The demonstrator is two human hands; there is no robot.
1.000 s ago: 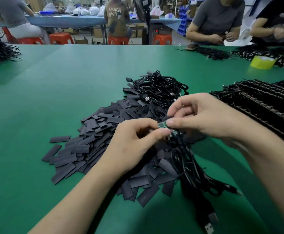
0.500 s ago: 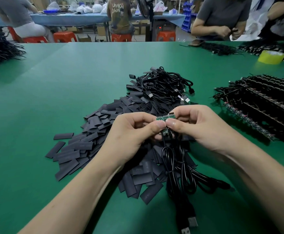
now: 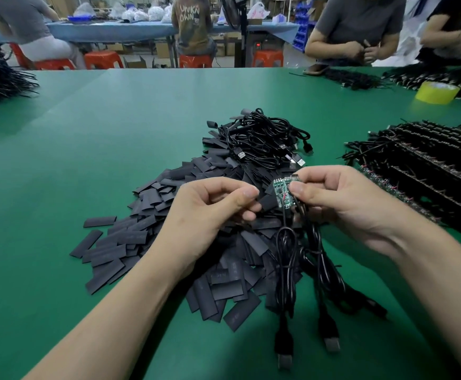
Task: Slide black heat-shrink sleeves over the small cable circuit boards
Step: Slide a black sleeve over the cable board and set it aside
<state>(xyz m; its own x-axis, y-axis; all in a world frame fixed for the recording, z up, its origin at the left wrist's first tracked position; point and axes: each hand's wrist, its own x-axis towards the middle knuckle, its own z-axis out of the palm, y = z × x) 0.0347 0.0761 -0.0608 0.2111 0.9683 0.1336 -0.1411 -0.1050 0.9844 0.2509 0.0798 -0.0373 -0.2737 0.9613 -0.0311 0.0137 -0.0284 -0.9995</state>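
At centre frame our left hand pinches a black sleeve between thumb and forefinger. The sleeve's end is just beside the green circuit board, which our right hand pinches. Black cables hang below over the pile of sleeves on the green table.

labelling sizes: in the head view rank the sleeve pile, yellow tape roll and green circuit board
1. sleeve pile
2. yellow tape roll and green circuit board look alike; roll is farther off, so unranked
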